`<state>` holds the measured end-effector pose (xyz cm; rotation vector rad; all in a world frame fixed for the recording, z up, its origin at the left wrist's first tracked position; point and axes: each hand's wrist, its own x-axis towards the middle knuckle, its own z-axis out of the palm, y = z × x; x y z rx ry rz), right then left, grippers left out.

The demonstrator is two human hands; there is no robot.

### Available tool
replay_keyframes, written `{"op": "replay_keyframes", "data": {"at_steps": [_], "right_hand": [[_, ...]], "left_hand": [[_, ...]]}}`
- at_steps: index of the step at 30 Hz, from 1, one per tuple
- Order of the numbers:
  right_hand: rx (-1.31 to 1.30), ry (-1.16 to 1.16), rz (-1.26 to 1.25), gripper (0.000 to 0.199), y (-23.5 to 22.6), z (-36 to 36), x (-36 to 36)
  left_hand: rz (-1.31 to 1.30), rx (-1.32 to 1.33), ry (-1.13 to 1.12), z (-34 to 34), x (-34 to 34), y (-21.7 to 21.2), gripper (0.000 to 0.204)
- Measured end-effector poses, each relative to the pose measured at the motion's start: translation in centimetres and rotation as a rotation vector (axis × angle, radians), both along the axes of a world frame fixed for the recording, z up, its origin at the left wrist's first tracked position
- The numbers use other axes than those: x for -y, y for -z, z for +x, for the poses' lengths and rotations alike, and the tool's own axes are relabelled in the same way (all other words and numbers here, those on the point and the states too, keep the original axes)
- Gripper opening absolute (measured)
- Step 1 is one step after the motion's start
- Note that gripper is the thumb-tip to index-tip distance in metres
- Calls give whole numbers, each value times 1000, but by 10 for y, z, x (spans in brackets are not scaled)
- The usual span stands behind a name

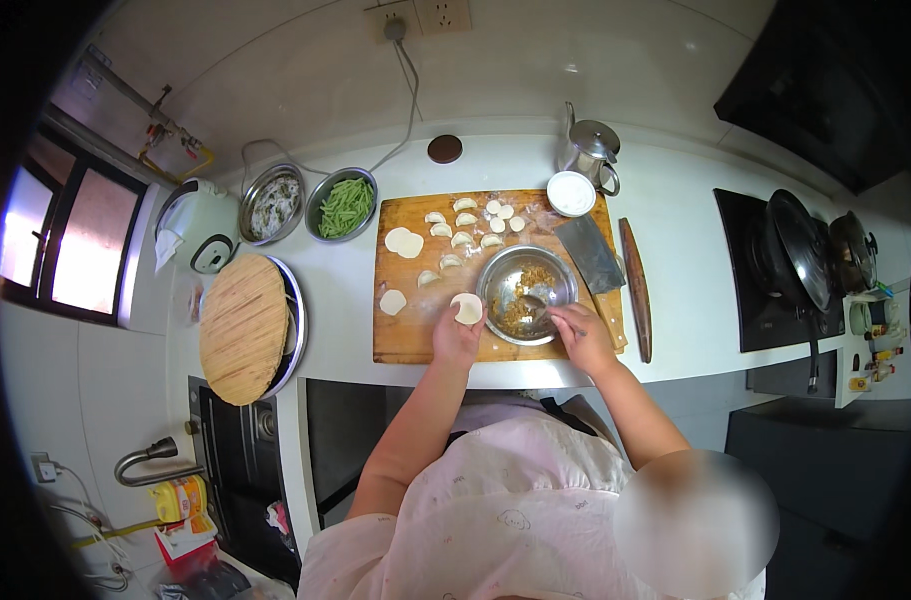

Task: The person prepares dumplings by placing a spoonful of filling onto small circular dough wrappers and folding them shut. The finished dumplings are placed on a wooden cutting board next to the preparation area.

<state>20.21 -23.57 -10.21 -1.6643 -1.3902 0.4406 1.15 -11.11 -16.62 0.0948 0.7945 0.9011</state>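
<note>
Dumpling wrapper [467, 308] lies on the cupped fingers of the left hand [458, 338], palm turned up, over the near edge of the wooden cutting board [400, 343]. The right hand [583, 335] is closed around the handle of a metal spoon [535, 301], whose head dips into the brownish-yellow filling [516, 318] in a stainless steel bowl [486, 322]. That bowl stands on the board, right of its middle and towards the near edge, just beside the wrapper.

Folded dumplings [461, 239] sit in loose rows between the board's middle and its far edge, with small dough discs [497, 225] grouped to their right. Overlapping flat wrappers [403, 241] lie near the board's left edge, and a single round one [392, 301] rests nearer its near left corner. A cleaver [588, 252] lies along the board's right edge, its handle pointing to the near right corner; a dark rolling pin [633, 290] lies on the white counter [680, 300] just beyond that edge. A small bowl of white powder [571, 193] stands at the board's far right corner, with a metal kettle [587, 150] behind it. Past the far left corner, a metal bowl holds cut green beans [345, 205], and another beside it holds pale, greyish food [272, 203] too indistinct to identify.
</note>
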Motion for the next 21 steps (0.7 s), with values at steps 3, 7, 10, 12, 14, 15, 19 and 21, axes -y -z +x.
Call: {"op": "replay_keyframes", "data": {"at_steps": [3,7,10,12,14,15,19,21], "right_hand": [[22,51,19,16,1,4,-3],[93,-30,56,18,13,1,-10],[62,-140,10,17,15,-5,-9],[1,-141,-9,16,10,-3,-5],[-28,-93,-37,15,3,2,0],[-27,-43,-56,14,0,4,2],[-43,81,-125,14,5,3,5],[2,89,-125,14,5,-2,6]], "left_hand": [[-18,-3,1,1,1,-4,25],[4,8,12,-1,1,-2,25],[-13,-1,9,0,1,-4,24],[-15,10,7,0,1,-4,24],[-16,16,6,-1,1,-4,24],[-16,16,8,-1,1,-4,24],[-13,-3,0,0,2,-7,24],[-24,-1,-2,1,2,-7,24]]}}
